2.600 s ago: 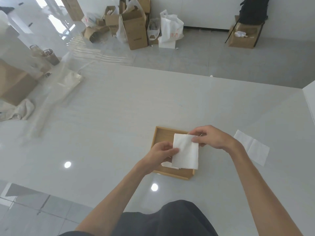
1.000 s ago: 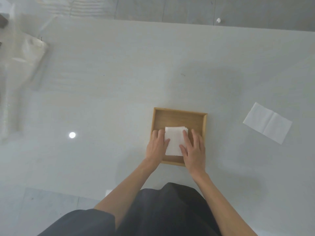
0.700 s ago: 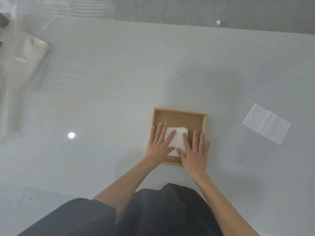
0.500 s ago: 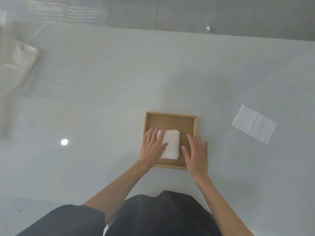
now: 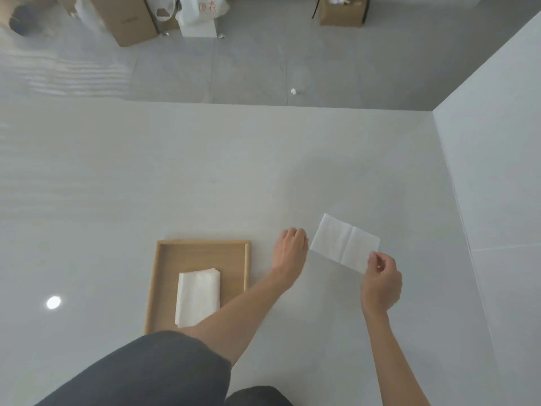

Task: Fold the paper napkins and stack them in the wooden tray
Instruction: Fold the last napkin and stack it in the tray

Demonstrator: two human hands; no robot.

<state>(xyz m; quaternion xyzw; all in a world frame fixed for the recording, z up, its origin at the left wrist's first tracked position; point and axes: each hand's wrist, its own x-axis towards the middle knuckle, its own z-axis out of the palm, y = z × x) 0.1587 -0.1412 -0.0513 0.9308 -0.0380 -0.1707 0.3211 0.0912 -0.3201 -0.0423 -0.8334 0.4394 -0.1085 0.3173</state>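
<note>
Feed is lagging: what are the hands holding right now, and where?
Both hands are on the loose napkin right of the tray: the right hand pinches its near right corner, the left hand touches its left edge.

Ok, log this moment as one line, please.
stage: picking up next napkin | left hand: at loose napkin's left edge | right hand: pinching its near corner | tray: folded stack inside
</note>
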